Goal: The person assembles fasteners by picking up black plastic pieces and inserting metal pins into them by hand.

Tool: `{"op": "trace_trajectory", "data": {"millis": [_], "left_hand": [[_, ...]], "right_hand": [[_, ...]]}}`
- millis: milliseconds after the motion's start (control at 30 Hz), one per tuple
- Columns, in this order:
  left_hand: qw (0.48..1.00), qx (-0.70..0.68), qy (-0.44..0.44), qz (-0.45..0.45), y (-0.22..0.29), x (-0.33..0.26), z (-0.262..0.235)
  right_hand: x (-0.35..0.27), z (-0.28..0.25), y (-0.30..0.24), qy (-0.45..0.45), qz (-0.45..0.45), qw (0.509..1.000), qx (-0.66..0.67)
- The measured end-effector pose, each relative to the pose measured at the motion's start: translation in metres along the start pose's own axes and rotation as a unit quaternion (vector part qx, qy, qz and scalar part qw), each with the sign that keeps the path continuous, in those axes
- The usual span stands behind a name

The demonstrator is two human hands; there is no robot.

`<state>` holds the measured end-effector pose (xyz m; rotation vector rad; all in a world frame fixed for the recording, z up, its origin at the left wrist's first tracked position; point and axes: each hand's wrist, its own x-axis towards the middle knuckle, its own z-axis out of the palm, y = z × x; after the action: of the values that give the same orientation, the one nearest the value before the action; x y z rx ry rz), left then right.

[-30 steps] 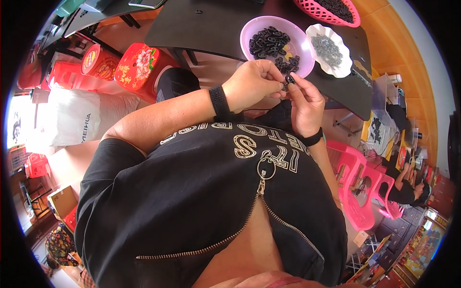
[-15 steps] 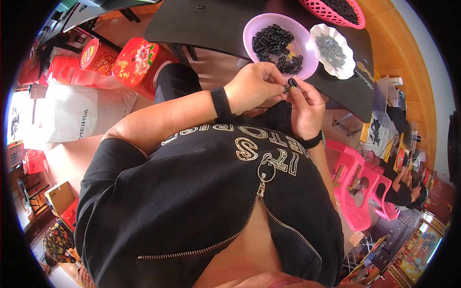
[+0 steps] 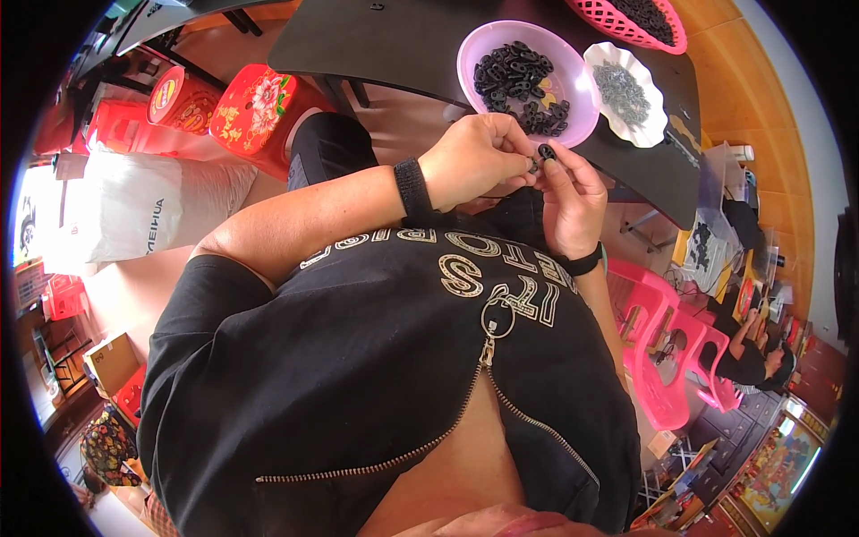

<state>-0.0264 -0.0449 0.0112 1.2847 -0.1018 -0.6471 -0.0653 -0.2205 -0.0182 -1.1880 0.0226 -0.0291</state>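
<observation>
Head view looks down over a dark table (image 3: 403,45) bearing a pink bowl (image 3: 474,55) of small black plastic pieces, beside a white scalloped dish (image 3: 660,134) of grey metal bits. Just below the bowl's near rim, the left hand (image 3: 474,157) and right hand (image 3: 573,197) meet, fingertips pinched shut on a small black part (image 3: 543,154), glossy, rounded, partly hidden by fingers.

The person wears a black short-sleeved top (image 3: 376,358) with pale lettering and a metal zip with a ring pull (image 3: 495,319), plus black wristbands on the left wrist (image 3: 413,190) and right wrist (image 3: 582,265).
</observation>
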Motion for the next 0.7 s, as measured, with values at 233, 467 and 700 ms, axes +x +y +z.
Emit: {"op": "trace_trajectory", "data": {"millis": [233, 467, 700], "left_hand": [[1.0, -0.013, 0.006, -0.011, 0.0003, -0.0003, 0.0014], [1.0, 0.001, 0.017, -0.002, -0.0008, 0.0015, 0.0022], [1.0, -0.017, 0.011, -0.011, 0.0006, -0.0001, 0.0036]], "right_hand": [[0.0003, -0.0021, 0.0026, 0.0, -0.008, 0.999, -0.039], [-0.0005, -0.0045, 0.0006, -0.031, -0.024, 0.997, -0.06], [-0.001, -0.0048, 0.0018, -0.034, -0.022, 0.997, -0.058]]}}
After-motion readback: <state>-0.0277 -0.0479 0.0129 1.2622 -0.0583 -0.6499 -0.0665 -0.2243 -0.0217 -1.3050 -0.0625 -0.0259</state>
